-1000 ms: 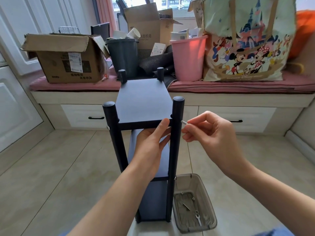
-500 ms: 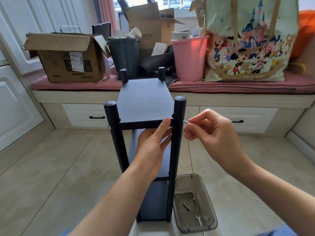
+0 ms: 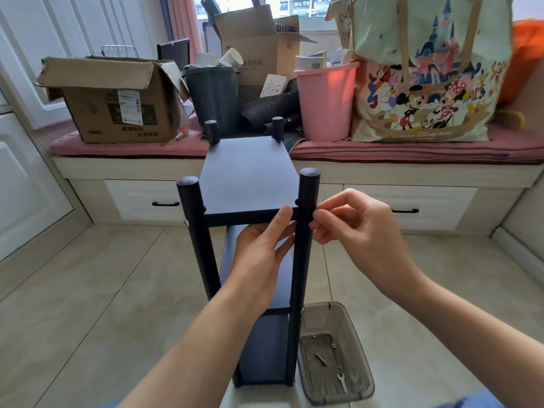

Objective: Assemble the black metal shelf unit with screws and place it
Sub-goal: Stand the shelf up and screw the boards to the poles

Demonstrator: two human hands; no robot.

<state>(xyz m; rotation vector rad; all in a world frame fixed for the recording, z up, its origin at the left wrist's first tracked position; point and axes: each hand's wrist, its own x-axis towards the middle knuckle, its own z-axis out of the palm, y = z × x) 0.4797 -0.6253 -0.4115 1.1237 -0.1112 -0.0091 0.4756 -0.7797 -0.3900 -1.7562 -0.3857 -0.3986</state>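
Shelf unit (image 3: 247, 175) on tiled floor (image 3: 88, 290) (beige).

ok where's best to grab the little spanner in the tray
Pinch the spanner by its straight shank, coming from above. It lies flat on the floor of the open-topped tray, whose walls block a sideways reach.
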